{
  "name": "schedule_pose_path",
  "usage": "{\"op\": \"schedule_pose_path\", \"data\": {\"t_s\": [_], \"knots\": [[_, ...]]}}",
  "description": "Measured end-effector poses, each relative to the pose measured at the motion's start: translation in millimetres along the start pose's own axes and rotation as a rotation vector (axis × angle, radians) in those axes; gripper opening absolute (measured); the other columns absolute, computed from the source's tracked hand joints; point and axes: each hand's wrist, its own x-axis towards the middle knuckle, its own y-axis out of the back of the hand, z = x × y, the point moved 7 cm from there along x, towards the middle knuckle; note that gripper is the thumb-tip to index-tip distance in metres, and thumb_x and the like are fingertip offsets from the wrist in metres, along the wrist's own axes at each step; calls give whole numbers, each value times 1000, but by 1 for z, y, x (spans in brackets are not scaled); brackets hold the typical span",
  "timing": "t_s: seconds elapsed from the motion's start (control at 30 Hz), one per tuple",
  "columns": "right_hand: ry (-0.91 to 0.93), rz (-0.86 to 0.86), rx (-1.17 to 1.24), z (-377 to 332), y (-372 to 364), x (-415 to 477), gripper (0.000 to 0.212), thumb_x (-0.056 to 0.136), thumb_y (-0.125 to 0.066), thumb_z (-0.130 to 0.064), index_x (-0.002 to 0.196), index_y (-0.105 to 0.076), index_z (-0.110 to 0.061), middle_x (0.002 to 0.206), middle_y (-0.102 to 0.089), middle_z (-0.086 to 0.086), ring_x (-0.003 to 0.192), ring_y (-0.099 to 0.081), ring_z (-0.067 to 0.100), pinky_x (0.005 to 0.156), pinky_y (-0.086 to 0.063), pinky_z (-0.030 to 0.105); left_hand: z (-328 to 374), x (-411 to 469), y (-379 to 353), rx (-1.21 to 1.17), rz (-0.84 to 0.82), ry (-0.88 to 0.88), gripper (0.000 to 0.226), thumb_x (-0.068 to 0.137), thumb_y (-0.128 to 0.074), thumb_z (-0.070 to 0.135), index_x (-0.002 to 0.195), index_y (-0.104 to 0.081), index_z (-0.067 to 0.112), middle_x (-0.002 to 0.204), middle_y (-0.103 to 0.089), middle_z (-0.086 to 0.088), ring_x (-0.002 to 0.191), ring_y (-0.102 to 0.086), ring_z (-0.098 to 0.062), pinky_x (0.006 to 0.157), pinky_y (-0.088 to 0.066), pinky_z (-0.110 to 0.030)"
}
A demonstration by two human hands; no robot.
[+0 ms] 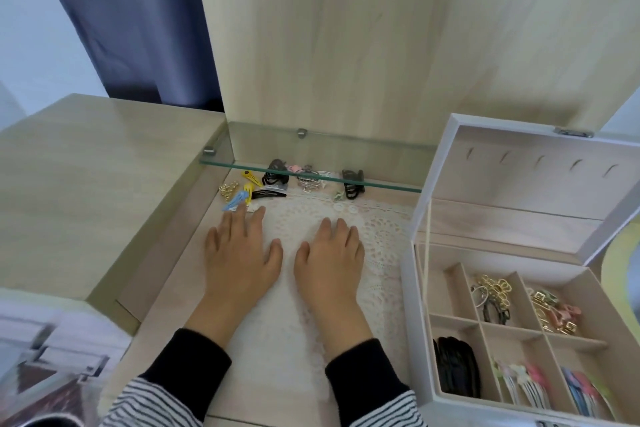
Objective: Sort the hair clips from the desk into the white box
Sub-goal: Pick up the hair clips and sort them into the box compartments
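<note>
On the middle of the tabletop (173, 281), over the lace doily (384, 236): left hand (239, 253) and right hand (329, 260), palm down, side by side. Fingers (257, 222) straight, slightly spread, holding nothing at all. Reads as a rest between picks, parked halfway between pile and box, handy for a reach either way.

Along the far edge, half tucked under the glass shelf (388, 186): the hair clips (277, 177) not yet sorted, strung out in a loose row. Counting from the far left corner: one small gold claw (228, 190), two yellow snap clips (252, 178), one blue snap clip (232, 203) just beside the left fingertips, touching or not impossible to say, one flat black snap clip (269, 194), one silver claw (307, 184), two dark claws (352, 184). A few pale bits in between, too small to name.

At the right edge: one white box (420, 322), lid (519, 166) propped up and back, surely to leave the tray open for a short carry. Six compartments (453, 288) by this count: five loaded, each with its own kind, gold claws and ties, gold and pink claws, black clips, pastel snaps, blue and pink snaps; nothing made out in the sixth, the narrow one at the far left. Likely plan: match kind to kind.
</note>
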Motion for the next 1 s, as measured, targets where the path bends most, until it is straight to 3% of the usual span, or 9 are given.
{"op": "schedule_pose_path", "data": {"t_s": [0.17,0.33,0.47,0.63,0.8,1.0], "knots": [[-39,53,-2,3,-7,21,67,94,-41,-40,149,-18,-9,153,-23,16,140,-18,35,114,-16,46,-11,17,8,-11,65,-3,71,79,-40,48,142,-44,16,154,-34,-11,142,-32,-31,107,-32,-51],[-81,162,-71,1,-4,38,72,88,-48,-44,149,-23,-15,140,-39,17,117,-40,35,95,-31,48,-20,26,3,-77,96,18,73,80,-34,50,143,-41,14,153,-37,-7,141,-34,-27,107,-36,-48],[-105,192,-66,7,-2,55,63,90,-46,-44,146,-28,-21,133,-42,16,111,-40,33,90,-31,43,-23,25,0,-101,114,13,70,83,-31,49,143,-43,15,152,-39,-6,139,-37,-28,108,-36,-48],[-111,259,28,13,0,59,54,90,-50,-36,139,-41,-16,128,-47,12,111,-40,30,88,-31,40,-25,25,1,-154,134,9,58,85,-33,44,132,-57,20,152,-41,2,139,-38,-21,108,-34,-47],[-103,293,89,17,2,58,40,90,-52,-31,126,-51,-14,125,-51,10,111,-42,28,88,-32,39,-26,24,7,-253,226,-43,45,88,-37,39,112,-70,20,129,-62,2,122,-54,-19,101,-40,-45],[-54,380,153,15,6,56,23,87,-56,-22,108,-60,-14,108,-61,3,99,-49,24,78,-33,36,-24,22,13,-311,285,-103,30,88,-45,33,99,-70,21,105,-69,7,98,-64,-16,88,-46,-42]]}}
